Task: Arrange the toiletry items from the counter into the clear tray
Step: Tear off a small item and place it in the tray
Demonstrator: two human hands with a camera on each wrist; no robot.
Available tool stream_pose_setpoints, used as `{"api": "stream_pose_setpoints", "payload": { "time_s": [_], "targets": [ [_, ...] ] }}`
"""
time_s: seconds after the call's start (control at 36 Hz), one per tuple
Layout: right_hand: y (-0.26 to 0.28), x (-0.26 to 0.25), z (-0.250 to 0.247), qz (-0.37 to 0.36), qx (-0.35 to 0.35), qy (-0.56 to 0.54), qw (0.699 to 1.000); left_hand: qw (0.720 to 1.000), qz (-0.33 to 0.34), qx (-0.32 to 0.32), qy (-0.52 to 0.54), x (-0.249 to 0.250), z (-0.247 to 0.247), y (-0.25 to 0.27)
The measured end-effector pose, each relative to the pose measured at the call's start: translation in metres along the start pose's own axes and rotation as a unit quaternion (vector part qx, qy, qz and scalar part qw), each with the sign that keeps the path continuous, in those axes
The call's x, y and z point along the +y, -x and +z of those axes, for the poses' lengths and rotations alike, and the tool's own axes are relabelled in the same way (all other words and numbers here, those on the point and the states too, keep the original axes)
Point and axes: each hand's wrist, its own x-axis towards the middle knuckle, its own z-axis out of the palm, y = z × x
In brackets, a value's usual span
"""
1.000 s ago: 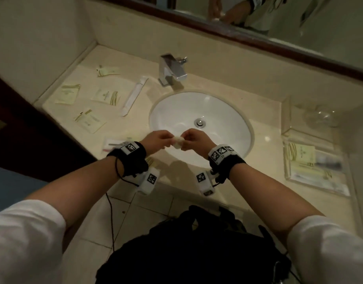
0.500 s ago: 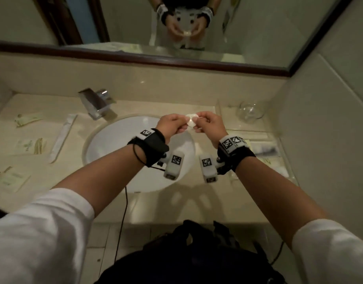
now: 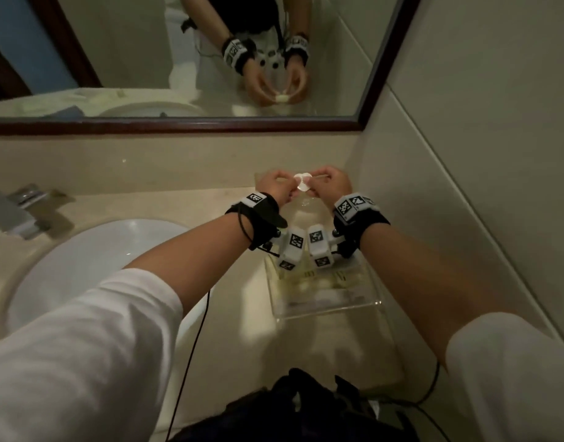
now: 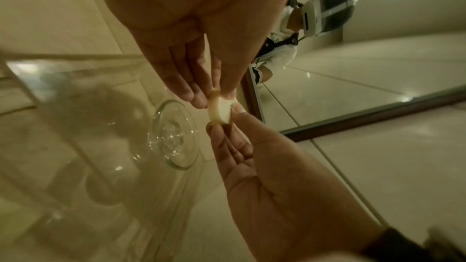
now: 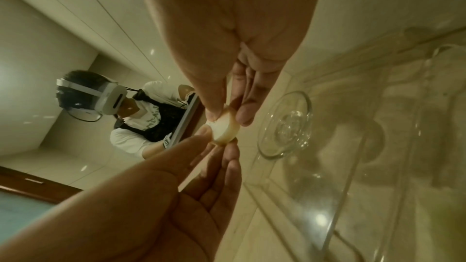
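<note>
Both hands raised over back right corner of counter, above far end of clear tray. Left hand and right hand each pinch small round soap by edge, thumb and fingertips curled on it, other fingers loose. Glass dish sits directly below. Judgement: lower soap flat into dish; release one hand first, keep pinch light, avoid knocking dish rim. Packets already lie in tray's near end
</note>
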Motion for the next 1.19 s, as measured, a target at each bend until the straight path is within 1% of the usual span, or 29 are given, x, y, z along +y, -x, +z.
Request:
{"api": "stream_pose_setpoints", "payload": {
  "time_s": [0.06,0.14,0.31,0.5,0.58,0.64,0.69,0.75,0.83,0.92,1.03,1.19],
  "targets": [
    [-0.014,0.003,-0.007,0.013,0.003,0.013,1.000,1.000,-0.002,0.006,-0.017,0.001,0.013,-0.011],
    [-0.031,0.009,-0.014,0.031,-0.009,0.037,0.999,1.000,-0.015,-0.003,-0.021,-0.001,0.025,-0.026],
    [-0.053,0.019,-0.014,0.050,-0.031,0.070,0.996,0.997,-0.049,-0.020,-0.049,-0.009,0.032,-0.050],
    [-0.075,0.037,-0.004,0.094,-0.081,0.147,0.981,0.983,-0.047,0.001,-0.179,-0.031,0.037,-0.070],
    [-0.076,0.039,0.000,0.099,-0.081,0.155,0.980,0.970,-0.036,0.009,-0.242,-0.029,0.036,-0.065],
    [-0.076,0.040,0.000,0.095,-0.087,0.188,0.974,0.962,-0.029,0.006,-0.273,-0.026,0.037,-0.065],
    [-0.078,0.043,0.000,0.092,-0.072,0.210,0.971,0.955,-0.022,0.011,-0.296,-0.024,0.038,-0.065],
    [-0.080,0.045,0.002,0.089,-0.063,0.214,0.971,0.946,-0.016,0.014,-0.323,-0.022,0.040,-0.065],
    [-0.080,0.045,0.002,0.088,-0.067,0.214,0.970,0.938,-0.011,0.015,-0.345,-0.021,0.040,-0.065],
    [-0.081,0.048,0.000,0.089,-0.062,0.194,0.975,0.937,-0.009,0.019,-0.348,-0.022,0.039,-0.067],
    [-0.078,0.056,-0.001,0.067,-0.040,0.162,0.984,0.937,-0.006,0.017,-0.349,-0.023,0.037,-0.067],
    [-0.077,0.060,-0.002,0.052,-0.024,0.160,0.985,0.935,0.000,0.017,-0.355,-0.024,0.036,-0.067]
  ]
}}
